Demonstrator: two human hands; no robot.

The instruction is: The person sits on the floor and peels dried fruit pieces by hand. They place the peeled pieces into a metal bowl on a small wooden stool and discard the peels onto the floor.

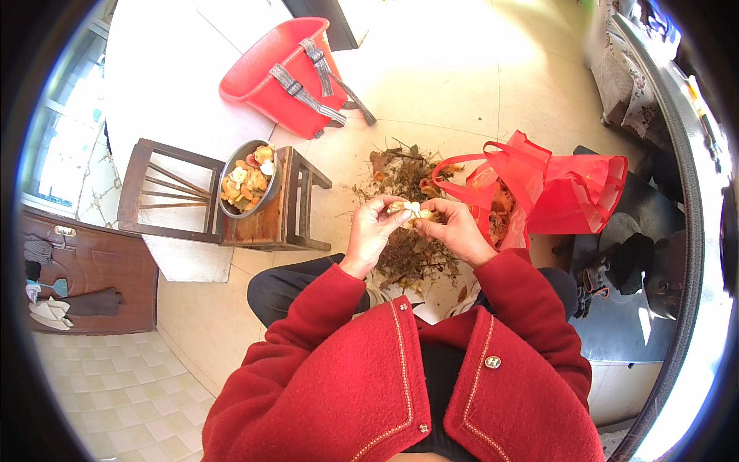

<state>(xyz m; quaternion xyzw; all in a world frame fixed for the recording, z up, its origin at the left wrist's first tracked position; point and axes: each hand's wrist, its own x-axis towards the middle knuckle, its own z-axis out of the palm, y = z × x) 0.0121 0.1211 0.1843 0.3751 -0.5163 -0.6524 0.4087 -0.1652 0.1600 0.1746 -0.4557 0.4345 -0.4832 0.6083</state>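
Observation:
Between the fingertips of my left hand (372, 231) and my right hand (456, 226) is a pale mushroom (411, 209), gripped from both sides. Its underside and exact shape are partly hidden by my fingers. Below my hands, a heap of dry leaves, twigs and needles (413, 254) is spread on the floor. A red fabric tote bag (522, 164) stands to the right of my right hand, its mouth open on orange-brown mushrooms (501, 211). To the left, a metal bowl (276, 193) full of orange and whitish mushrooms (245, 185) rests on a wooden chair seat (254, 232).
A red plastic back-basket (271, 69) with woven straps lies tilted on the tiled floor (450, 104) beyond the chair. The chair's backrest (135, 187) points left. At the right, a dark table (690, 242) has shoes (594, 277) beneath it. A brown door (92, 265) is at far left.

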